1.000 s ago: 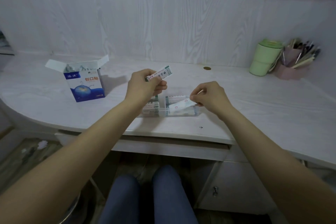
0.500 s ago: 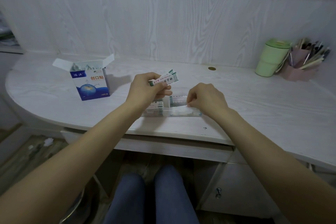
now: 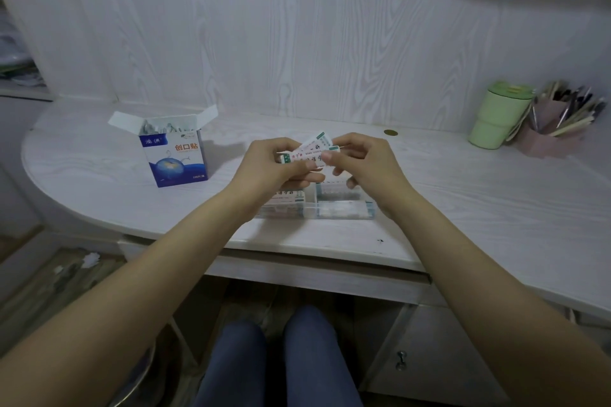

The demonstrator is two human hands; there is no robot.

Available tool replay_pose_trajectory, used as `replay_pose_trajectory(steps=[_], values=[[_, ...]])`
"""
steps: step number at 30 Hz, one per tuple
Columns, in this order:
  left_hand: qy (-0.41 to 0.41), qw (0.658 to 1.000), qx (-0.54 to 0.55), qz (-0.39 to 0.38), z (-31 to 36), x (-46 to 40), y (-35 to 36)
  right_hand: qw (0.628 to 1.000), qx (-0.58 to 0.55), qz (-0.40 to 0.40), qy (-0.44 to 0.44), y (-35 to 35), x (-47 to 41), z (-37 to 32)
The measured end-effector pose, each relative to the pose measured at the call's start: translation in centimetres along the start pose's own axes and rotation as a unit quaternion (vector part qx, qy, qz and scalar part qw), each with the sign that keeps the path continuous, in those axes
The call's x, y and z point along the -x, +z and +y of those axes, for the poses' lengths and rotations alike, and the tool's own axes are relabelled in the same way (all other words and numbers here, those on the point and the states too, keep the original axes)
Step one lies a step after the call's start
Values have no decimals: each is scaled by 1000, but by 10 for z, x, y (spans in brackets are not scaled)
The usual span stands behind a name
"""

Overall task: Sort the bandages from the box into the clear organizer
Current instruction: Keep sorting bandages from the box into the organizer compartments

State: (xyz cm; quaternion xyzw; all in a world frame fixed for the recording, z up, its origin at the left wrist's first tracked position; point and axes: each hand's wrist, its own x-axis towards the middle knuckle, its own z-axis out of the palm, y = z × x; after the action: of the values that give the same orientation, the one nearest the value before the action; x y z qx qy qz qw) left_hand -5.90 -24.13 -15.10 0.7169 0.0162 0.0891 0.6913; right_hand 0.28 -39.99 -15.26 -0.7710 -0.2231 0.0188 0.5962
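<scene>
Right hand (image 3: 360,168) risen, pinching flat bandages (image 3: 309,155)

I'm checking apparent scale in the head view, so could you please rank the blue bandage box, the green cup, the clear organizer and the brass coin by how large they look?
1. clear organizer, partly hidden by the hands
2. blue bandage box and green cup: too alike to rank
3. brass coin, clearly smallest

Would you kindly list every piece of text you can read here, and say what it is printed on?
"创口贴": orange characters on the front of the blue bandage box.
White script on the box's upper left corner: too blurred to read.
Small print at the box's lower right: too small to read.
Printing on the bandage strips held in both hands: blurred, unreadable.
</scene>
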Motion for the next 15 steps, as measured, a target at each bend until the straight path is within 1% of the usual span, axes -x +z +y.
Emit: replay_pose_trajectory(steps=[2, 6, 8, 11, 15], values=[[0, 1000, -6, -10, 1, 1, -4, 1000, -13, 11, -12, 8, -2, -2], [-7, 1000, -14, 7, 3, 2, -18, 1000, -8, 19, -20, 19, -7, -5], [-4, 998, -60, 5, 3, 2, -27, 1000, 2, 9, -27, 24, -9, -6], [4, 986, -166, -14, 3, 1, -37, 999, 25, -13, -44, 32, -9, -7], [-2, 978, -207, -6, -2, 0, -47, 998, 59, 11, -21, 39, -10, -1]])
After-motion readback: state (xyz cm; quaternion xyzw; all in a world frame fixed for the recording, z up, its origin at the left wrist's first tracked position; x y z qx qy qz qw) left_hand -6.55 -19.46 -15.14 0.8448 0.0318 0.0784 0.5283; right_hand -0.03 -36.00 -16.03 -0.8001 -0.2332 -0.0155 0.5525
